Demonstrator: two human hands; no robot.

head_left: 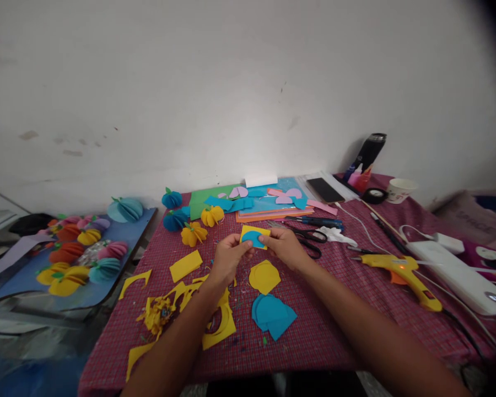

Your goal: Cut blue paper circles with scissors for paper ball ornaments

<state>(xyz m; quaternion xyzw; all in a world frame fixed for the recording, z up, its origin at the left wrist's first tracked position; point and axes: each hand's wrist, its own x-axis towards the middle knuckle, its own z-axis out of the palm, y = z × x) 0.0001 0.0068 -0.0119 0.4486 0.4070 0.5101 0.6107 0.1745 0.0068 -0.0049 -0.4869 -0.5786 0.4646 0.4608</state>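
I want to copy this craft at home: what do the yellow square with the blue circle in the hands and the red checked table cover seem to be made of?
The yellow square with the blue circle, pinched by the left hand and right hand, looks like matte coloured paper: thin, flat, cleanly cut edges. The red checked table cover looks like woven cloth, dull and unshiny; the weave itself is too small to confirm.

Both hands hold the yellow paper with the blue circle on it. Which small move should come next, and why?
Probably press the blue circle flat onto the yellow square: left hand and right hand pinch its two sides, holding it above the table.
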